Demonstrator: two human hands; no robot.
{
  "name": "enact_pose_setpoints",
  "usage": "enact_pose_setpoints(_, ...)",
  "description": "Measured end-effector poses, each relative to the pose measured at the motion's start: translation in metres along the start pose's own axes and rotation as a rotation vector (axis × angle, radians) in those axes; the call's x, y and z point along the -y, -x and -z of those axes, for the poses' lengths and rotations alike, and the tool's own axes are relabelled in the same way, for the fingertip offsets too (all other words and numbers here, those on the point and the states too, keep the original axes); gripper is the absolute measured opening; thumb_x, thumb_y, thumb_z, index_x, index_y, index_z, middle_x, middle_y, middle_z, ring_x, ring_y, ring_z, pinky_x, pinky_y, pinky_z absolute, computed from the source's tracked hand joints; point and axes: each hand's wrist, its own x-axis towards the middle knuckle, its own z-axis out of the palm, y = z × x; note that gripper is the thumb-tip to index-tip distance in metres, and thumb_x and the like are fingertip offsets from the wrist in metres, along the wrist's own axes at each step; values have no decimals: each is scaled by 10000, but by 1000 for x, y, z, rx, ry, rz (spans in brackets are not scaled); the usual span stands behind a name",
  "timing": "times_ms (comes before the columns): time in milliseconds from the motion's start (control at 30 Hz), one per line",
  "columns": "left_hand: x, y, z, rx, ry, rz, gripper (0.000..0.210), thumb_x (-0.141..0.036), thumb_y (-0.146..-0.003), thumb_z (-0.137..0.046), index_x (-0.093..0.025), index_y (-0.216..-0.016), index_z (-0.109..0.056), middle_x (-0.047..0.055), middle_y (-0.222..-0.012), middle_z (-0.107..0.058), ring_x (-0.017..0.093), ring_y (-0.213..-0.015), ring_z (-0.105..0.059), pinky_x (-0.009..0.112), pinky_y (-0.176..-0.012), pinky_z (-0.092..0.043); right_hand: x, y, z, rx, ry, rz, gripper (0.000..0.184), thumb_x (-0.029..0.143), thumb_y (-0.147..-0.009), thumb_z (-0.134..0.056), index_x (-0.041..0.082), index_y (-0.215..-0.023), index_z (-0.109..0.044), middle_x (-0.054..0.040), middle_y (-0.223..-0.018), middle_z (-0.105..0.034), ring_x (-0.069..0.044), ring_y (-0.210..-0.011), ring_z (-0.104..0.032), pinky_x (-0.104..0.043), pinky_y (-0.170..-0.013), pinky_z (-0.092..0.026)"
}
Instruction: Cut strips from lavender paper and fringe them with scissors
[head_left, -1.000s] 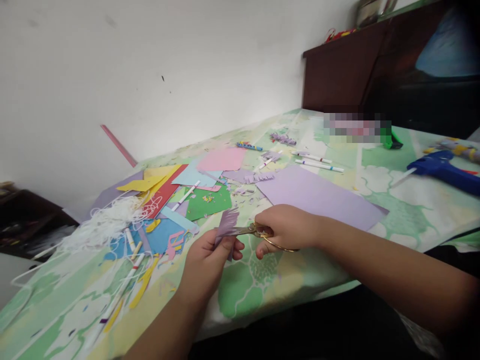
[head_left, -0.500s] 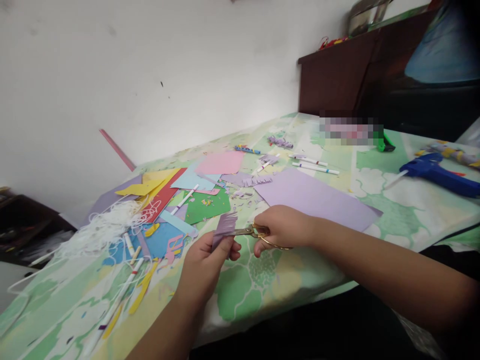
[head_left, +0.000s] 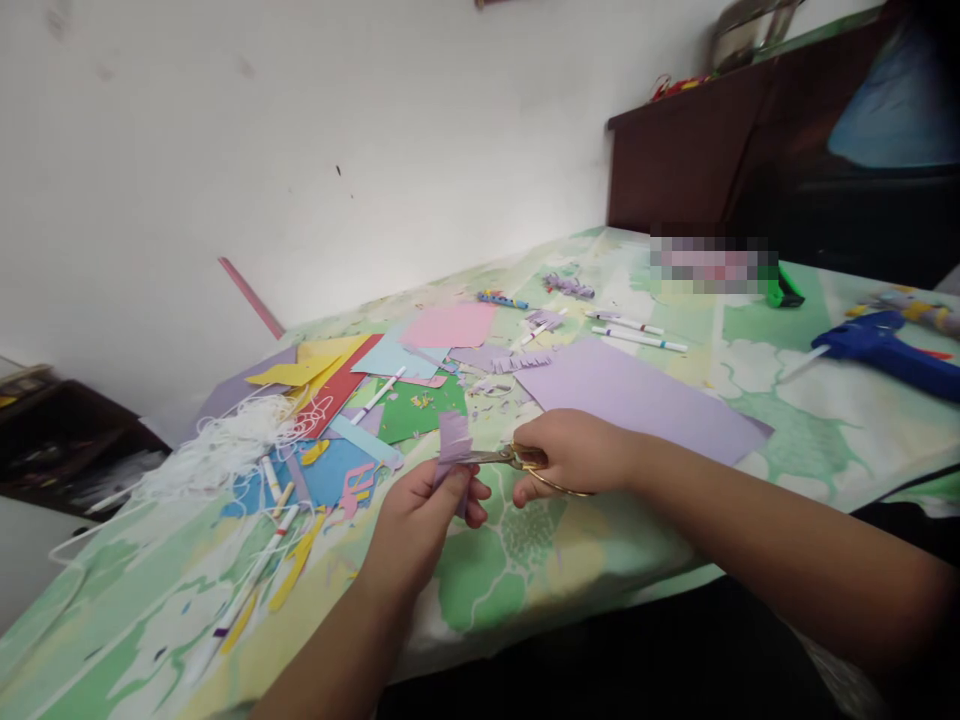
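Observation:
Between the thumb and fingers of my left hand [head_left: 427, 510] is a strip of purple paper [head_left: 453, 437], upright, with a fringe of cuts along its right edge. My right hand [head_left: 574, 455] grips gold-handled scissors [head_left: 510, 456] by the loops. The blades point left and meet the paper's fringed edge just above my left thumb. Behind my right hand lies a large purple sheet [head_left: 630, 400]. A fringed purple strip [head_left: 521, 362] rests on the table beyond the scissors.
A tangle of white string [head_left: 217, 450] and coloured paper, such as a green sheet [head_left: 409, 415], cover the left side. Several white markers [head_left: 637, 338] lie about. At the right is a blue glue gun [head_left: 892, 350]. A dark cabinet [head_left: 675, 165] stands behind the table.
The purple strip stands more upright, and the scissors' blades have moved slightly along its fringed edge. The whole view has shifted a little, so things appear further right.

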Motion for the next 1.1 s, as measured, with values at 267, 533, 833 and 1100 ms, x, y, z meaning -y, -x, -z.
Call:
enact_pose_setpoints(267, 3, -2, 3, 88, -15, -16, 143, -264, -697, -490, -147, -647, -554, -3, -562, -597, 89, -469, -527, 216, -487, -421, 2, 1, -1, 37, -21, 53, 519, 668, -615, -334, 172, -653, -483, 4, -557, -473, -87, -473, -356, -197, -418, -216)
enact_pose_setpoints(533, 4, -2, 2, 105, -22, -26, 148, -267, -709, -480, -145, -646, -537, -11, -562, -578, 95, -487, -530, 233, -511, -430, 2, -1, -3, 53, -23, 72, 532, 662, -629, -327, 162, -672, -505, -6, -575, -489, -90, -487, -362, -194, -423, -226)
enact_pose_setpoints(833, 6, 0, 4, 93, -48, -45, 158, -272, -712, -488, -156, -639, -567, -20, -532, -585, 87, -491, -526, 218, -518, -419, -2, -3, -6, 9, -4, 62, 511, 660, -603, -377, 167, -625, -513, 3, -538, -491, -85, -476, -358, -193, -425, -213)
enact_pose_setpoints(1100, 5, 0, 2, 49, -7, -19, 158, -281, -688, -500, -146, -644, -571, 2, -561, -596, 114, -502, -540, 261, -537, -437, -4, -3, -4, -13, -8, 32, 505, 660, -596, -387, 168, -597, -497, 15, -510, -469, -78, -464, -347, -193, -426, -207)
